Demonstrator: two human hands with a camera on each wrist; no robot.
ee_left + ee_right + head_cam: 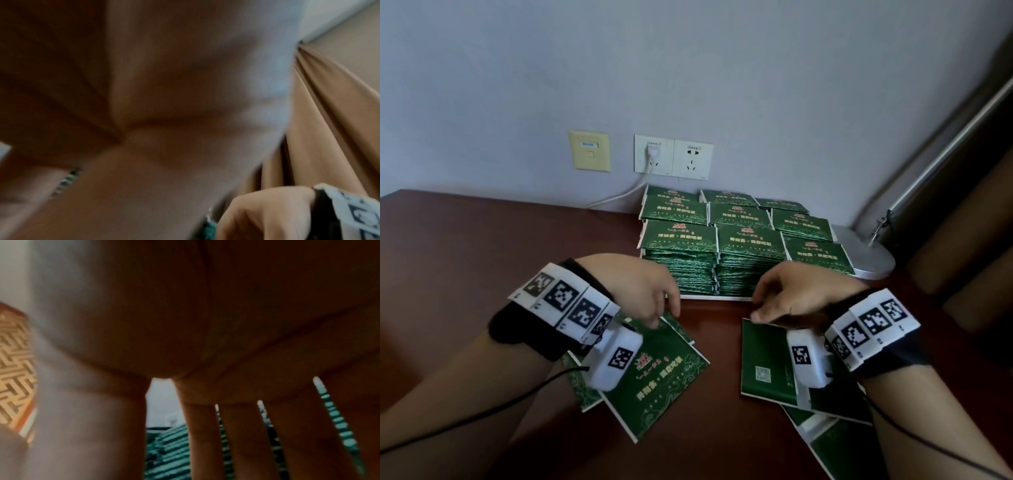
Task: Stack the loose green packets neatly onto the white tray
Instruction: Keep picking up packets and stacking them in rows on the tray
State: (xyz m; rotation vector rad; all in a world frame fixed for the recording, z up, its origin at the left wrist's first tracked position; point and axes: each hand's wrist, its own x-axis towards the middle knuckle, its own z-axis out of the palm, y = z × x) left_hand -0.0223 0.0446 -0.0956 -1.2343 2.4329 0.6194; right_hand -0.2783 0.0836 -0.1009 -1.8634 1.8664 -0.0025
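Observation:
Several stacks of green packets (750, 240) fill the white tray (715, 297) at the back of the table. My left hand (664, 317) reaches down onto the far corner of a loose green packet (664, 383), which lies tilted over others. Whether thumb and fingers pinch that corner is hidden. My right hand (755, 308) touches the far edge of a face-down packet (763, 359) with straight, spread fingers (205, 443). The tray's stacks (170, 451) show between those fingers. More loose packets (835, 445) lie under my right forearm. The left wrist view is blurred palm.
A silver lamp base (866, 250) stands just right of the tray. Wall sockets with a plugged white cable (654, 152) sit behind it. A brown curtain (962, 222) hangs at the right. Dark red table top (482, 240) stretches to the left.

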